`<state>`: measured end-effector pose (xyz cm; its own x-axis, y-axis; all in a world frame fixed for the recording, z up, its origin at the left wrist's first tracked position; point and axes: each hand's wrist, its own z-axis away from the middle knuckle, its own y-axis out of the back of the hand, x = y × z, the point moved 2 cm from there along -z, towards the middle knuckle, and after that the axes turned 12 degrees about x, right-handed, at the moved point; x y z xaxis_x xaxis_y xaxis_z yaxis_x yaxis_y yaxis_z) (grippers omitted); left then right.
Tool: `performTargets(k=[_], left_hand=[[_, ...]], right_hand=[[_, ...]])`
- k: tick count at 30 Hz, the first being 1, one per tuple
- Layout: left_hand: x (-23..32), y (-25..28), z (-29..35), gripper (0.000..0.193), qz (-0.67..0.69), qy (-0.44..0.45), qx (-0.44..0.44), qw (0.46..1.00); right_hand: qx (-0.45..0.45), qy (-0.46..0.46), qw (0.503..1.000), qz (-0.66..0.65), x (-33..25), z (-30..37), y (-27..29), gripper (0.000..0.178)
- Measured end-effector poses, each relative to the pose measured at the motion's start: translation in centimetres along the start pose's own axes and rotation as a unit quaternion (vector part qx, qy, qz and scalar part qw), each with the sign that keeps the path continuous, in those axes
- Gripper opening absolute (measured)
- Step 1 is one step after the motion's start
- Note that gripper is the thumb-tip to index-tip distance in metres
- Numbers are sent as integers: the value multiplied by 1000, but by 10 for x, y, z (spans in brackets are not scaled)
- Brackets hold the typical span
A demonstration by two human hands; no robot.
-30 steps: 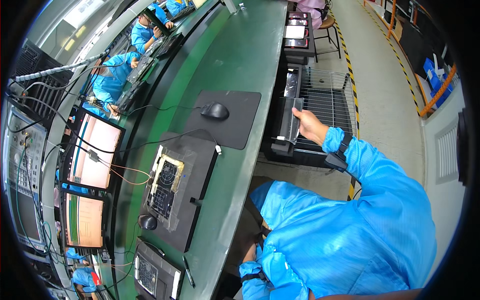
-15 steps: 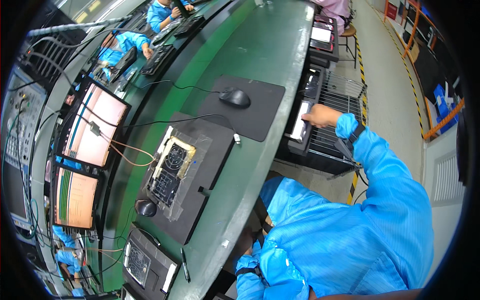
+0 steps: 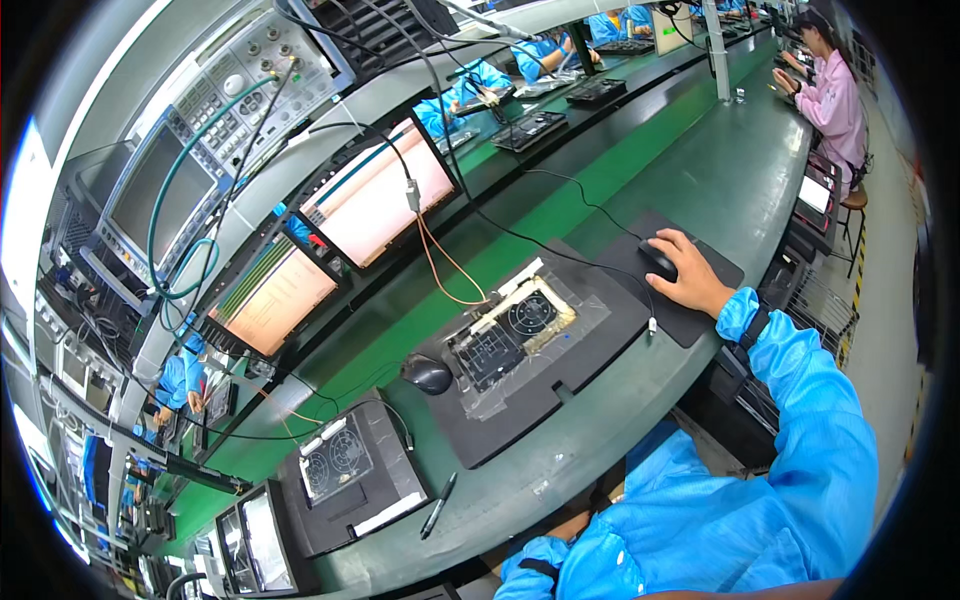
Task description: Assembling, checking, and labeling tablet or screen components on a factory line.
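Observation:
My right hand (image 3: 692, 275) rests over a black computer mouse (image 3: 655, 258), fingers curled around it, on a dark mouse pad (image 3: 722, 262) at the right of the bench. My left hand (image 3: 572, 526) is low by my lap under the bench edge, its fingers hidden. Left of the mouse lies a black test fixture (image 3: 520, 395) with a fan-like round pattern, a rectangular grid and clear tape. A white cable plug (image 3: 652, 326) lies close to my right hand. A second black mouse (image 3: 427, 374) sits at the fixture's left end.
Two lit monitors (image 3: 385, 195) stand behind the fixture, below an instrument with knobs (image 3: 250, 90). Another fixture (image 3: 345, 470), a pen (image 3: 439, 505) and a framed tray (image 3: 262, 540) lie leftward. A wire rack (image 3: 815, 305) stands right of the bench. Co-workers sit across and farther along.
My right hand has left the shiny part in the tray beside the bench and moved left onto the mouse. The view has turned, showing more of the instrument and the left side.

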<state>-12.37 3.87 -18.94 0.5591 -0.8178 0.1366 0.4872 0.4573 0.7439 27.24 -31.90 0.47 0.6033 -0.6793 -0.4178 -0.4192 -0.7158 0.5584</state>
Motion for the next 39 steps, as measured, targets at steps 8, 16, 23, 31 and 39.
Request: performTargets(k=[8, 16, 23, 31, 39], left_hand=[[61, 53, -33, 57, -16, -106, -55, 993], [107, 83, -45, 53, -44, -227, -124, 965], [141, 89, -45, 49, -51, -327, -176, 927], [167, 75, -34, 45, -59, -434, -233, 868], [154, 56, -21, 41, 20, -462, -227, 857]], right_hand=[[-6, -57, 997, 42, 3, 2, -7, 56], [-20, -40, 997, 61, 8, 5, -9, 46], [-26, -38, 998, 45, 6, 1, -10, 46], [-10, -35, 998, 48, 11, 6, -5, 47], [-15, 20, 998, 49, -4, -9, -32, 45]])
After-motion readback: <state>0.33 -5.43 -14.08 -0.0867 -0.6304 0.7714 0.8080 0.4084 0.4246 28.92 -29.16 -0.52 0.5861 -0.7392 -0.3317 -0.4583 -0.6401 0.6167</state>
